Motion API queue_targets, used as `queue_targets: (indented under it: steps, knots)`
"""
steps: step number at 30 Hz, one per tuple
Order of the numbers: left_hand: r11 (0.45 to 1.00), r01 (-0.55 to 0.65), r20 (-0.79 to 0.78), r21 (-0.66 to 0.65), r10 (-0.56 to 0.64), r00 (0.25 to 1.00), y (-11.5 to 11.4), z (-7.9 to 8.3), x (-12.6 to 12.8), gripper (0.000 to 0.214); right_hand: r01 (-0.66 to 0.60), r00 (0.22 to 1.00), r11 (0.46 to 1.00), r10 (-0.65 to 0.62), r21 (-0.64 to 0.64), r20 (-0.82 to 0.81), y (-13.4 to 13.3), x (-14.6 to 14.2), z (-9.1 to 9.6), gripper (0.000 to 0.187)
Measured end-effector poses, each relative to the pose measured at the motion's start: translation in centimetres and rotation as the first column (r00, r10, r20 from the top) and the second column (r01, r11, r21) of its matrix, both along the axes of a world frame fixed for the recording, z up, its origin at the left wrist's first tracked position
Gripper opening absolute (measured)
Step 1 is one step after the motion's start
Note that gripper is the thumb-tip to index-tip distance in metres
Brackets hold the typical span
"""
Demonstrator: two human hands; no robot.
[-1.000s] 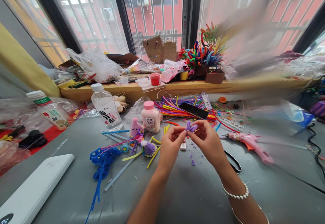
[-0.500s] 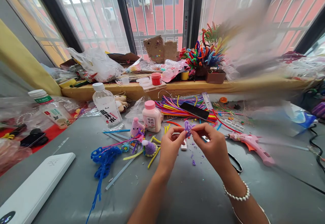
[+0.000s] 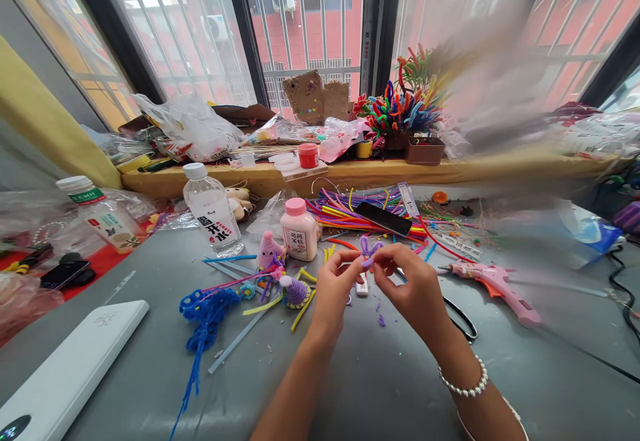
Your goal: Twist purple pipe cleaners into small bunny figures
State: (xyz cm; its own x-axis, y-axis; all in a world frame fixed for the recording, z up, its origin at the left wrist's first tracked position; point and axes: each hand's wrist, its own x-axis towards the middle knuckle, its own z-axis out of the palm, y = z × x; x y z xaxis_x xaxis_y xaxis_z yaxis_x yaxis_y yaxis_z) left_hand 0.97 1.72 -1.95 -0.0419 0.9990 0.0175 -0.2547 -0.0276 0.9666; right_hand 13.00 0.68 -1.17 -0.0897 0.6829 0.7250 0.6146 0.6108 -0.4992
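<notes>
A small looped piece of purple pipe cleaner (image 3: pixel 369 248) is held up between my two hands above the grey table. My left hand (image 3: pixel 336 288) pinches its lower left side between thumb and fingertips. On the other side, my right hand (image 3: pixel 411 286) has thumb and forefinger closed on its right edge. Behind and below the fingers lies a small white block (image 3: pixel 362 286), partly covered. Purple fuzz scraps (image 3: pixel 381 320) are scattered on the table beneath. Left of my hands sit a pink pipe-cleaner figure (image 3: pixel 271 252) and a purple cone-shaped piece (image 3: pixel 296 292).
A pink glue gun (image 3: pixel 500 286) lies on the right with its cord trailing. Bundled pipe cleaners (image 3: pixel 340 208) and a black phone (image 3: pixel 383 218) lie behind. Bottles (image 3: pixel 213 211) stand at the left, near blue yarn (image 3: pixel 207 311) and a white power bank (image 3: pixel 75 368).
The purple piece has turned so its loops now stand up above my fingertips. My right hand has shifted slightly left and down, its fingers curling more.
</notes>
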Motion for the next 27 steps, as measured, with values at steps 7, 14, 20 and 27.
queue_targets:
  steps: [7, 14, 20, 27]
  knots:
    - [0.984, -0.111, -0.149, 0.141, 0.132, 0.98, -0.3, 0.0, 0.2, 0.017, 0.154, 0.984, 0.974, -0.167, 0.167, 0.067, -0.2, -0.4, -0.4, 0.004]
    - [0.937, -0.177, -0.273, 0.301, 0.263, 0.925, -0.7, 0.1, 0.5, 0.011, 0.21, 0.973, 0.977, -0.206, 0.033, -0.103, -0.5, -0.6, -0.1, 0.006]
    - [0.956, -0.142, -0.189, 0.258, 0.193, 0.963, -0.7, 0.0, 0.4, 0.013, 0.19, 0.957, 0.981, -0.196, -0.046, -0.213, -0.6, -1.2, -0.6, 0.01]
    - [0.957, -0.041, -0.155, 0.286, 0.088, 0.984, -0.7, 0.1, 0.3, 0.013, 0.192, 0.976, 0.98, -0.187, 0.042, -0.11, -0.5, -1.2, -0.9, 0.009]
